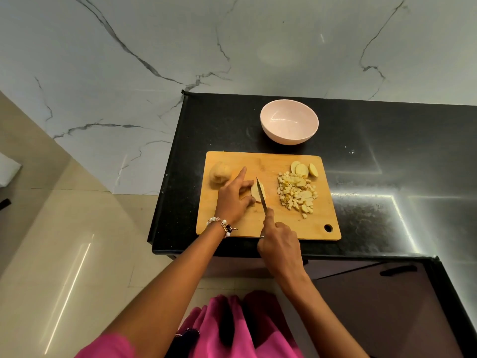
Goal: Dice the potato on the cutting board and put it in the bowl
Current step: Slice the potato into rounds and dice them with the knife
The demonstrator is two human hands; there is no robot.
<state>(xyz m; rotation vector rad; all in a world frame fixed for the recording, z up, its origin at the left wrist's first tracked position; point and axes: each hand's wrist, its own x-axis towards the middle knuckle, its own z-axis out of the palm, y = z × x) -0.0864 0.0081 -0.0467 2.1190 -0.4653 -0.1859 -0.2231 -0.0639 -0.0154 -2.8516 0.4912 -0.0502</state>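
Potato slices [256, 193], pale and stacked, lie near the middle of the rectangular light wooden cutting board [268, 228], held down by the left hand [236, 200], whose grip is curled onto them from the left with the index finger stretched out straight toward the far edge. The right hand [280, 244] has its grip wrapped tight round the handle of a slim steel-bladed knife [261, 193], index finger laid forward along the top; the blade runs away from that hand and its edge sits on the slices, just right of the left fingertips. Beyond the left hand's grip, to its far left, a rounded unpeeled potato piece [219, 174] rests on the board, apart from the fingers. To the right of the knife, well clear of the blade, a heap of small pale potato cubes [296, 193] is spread on the board, with a few round potato slices [304, 169] at its far side. Past the board, farther from both hands, a round pale pink bowl [289, 125] stands on the black speckled stone tabletop [387, 177], holding nothing visible. A beaded bracelet [222, 226] circles the left wrist.
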